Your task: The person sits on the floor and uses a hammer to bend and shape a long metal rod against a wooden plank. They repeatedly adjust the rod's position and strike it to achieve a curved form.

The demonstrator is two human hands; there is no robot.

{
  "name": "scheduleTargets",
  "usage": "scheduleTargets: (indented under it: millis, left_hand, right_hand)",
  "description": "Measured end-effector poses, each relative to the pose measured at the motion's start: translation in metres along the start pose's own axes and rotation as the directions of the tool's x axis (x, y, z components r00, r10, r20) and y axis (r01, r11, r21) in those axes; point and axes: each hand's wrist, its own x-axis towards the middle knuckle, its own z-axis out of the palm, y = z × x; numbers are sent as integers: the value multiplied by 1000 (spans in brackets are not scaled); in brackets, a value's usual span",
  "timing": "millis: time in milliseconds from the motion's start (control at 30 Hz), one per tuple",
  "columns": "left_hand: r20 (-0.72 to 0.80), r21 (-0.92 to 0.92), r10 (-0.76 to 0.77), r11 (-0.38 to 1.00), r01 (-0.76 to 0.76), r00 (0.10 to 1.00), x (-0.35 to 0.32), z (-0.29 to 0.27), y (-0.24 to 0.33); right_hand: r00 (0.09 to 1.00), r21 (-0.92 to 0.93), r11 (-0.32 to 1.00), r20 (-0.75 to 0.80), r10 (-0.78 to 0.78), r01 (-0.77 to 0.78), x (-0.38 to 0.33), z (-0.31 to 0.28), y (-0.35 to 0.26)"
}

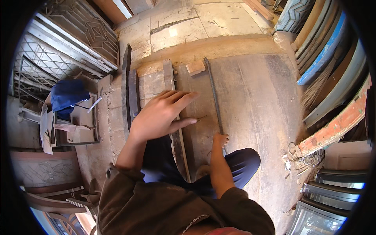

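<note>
Two bare hands are over the work, and the left hand (pixel 158 115) is raised nearer the camera, its four fingers held close together and its one thumb spread apart from them, with nothing visible in its grasp. The right hand (pixel 221 139) is lower and to the right, its fingers curled closed around the near part of one long dark rod (pixel 215 98). That rod runs from the right hand toward the far side, over one broad brownish board (pixel 254 94), and its far end is just beside one small wood block (pixel 196 67), which sits to its left. Left of the rod are three long bars: a dark curved bar (pixel 126 92) farthest left, a shorter dark bar (pixel 134 94) close beside it, and a brown wooden bar (pixel 168 74) that passes beneath the left hand toward the near side. Two legs in dark blue trousers (pixel 244 164) are bent at the near side, one knee to the right of the right forearm. Farther left is one blue cloth (pixel 69 96); at right stands one worn orange panel (pixel 337 127).
</note>
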Motion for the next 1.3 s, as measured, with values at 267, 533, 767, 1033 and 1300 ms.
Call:
scheduleTargets:
  millis: [267, 533, 767, 1033, 1300]
  left_hand:
    - [113, 7, 144, 989, -146, 983, 31, -28, -18]
    - [40, -161, -129, 978, 134, 991, -42, 2, -94]
    - [155, -338, -443, 816, 469, 883, -165, 41, -181]
    - [300, -491, -393, 718, 493, 870, -183, 108, -272]
    - [115, -581, 161, 811, -66, 980, -69, 244, -281]
  right_hand:
    - [996, 53, 996, 56, -69, 66, -9, -12, 27]
    - [995, -255, 965, -62, -79, 61, 0, -3, 26]
    - [952, -444, 870, -108, -287, 212, 13, 25, 32]
    - [877, -427, 847, -208, -433, 316, -40, 14, 1]
    - [737, -487, 706, -170, -654, 514, -103, -63, -47]
